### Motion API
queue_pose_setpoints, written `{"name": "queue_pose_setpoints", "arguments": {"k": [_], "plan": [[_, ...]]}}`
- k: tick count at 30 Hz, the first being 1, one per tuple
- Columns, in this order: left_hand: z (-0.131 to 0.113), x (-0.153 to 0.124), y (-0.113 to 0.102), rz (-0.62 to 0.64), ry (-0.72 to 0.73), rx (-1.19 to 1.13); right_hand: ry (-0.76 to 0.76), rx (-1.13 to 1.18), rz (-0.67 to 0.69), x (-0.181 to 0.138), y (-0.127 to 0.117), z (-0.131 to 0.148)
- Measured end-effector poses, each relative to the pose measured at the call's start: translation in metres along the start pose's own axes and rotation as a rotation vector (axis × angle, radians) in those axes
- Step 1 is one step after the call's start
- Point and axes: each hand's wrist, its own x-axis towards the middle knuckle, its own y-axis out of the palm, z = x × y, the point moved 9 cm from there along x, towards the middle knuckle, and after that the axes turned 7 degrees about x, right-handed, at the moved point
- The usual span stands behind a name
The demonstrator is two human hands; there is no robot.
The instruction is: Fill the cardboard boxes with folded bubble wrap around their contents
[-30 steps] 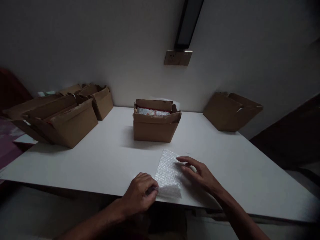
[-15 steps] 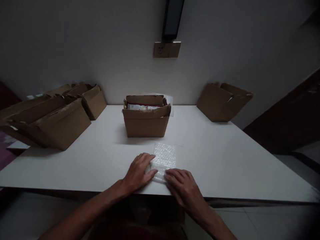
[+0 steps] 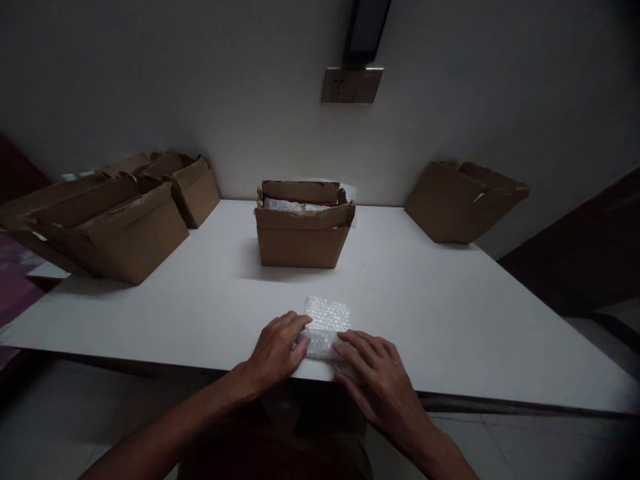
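Observation:
A piece of bubble wrap lies near the front edge of the white table, its near end folded over into a thick roll. My left hand grips the left end of that fold, thumb in front and fingers behind. On the right end, my right hand presses with its fingers bent over the fold and its thumb lower down. Whether something is wrapped inside the fold I cannot make out. Straight behind the wrap stands an open cardboard box with printed packets in it.
Several open cardboard boxes crowd the table's left side. Another cardboard box stands tilted-looking at the back right. A wall socket sits above the white table, whose front edge runs close to my wrists.
The near part of the bubble wrap has been folded further forward, so less of the flat sheet shows. Both hands stay at its ends. The whole view has shifted slightly.

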Motion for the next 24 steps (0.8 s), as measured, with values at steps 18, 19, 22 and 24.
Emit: {"name": "queue_pose_setpoints", "arguments": {"k": [18, 19, 22, 24], "plan": [[0.008, 0.002, 0.002, -0.012, -0.073, 0.191, 0.180, 0.015, 0.057, 0.015, 0.029, -0.044], [0.009, 0.003, 0.001, -0.009, -0.077, 0.181, 0.170, 0.053, 0.076, 0.017, 0.032, -0.044], [0.010, 0.003, 0.004, 0.065, -0.083, 0.095, 0.154, 0.239, 0.120, 0.018, 0.034, -0.040], [0.010, 0.001, 0.010, 0.147, -0.094, -0.014, 0.199, 0.366, 0.146, 0.014, 0.033, -0.041]]}}
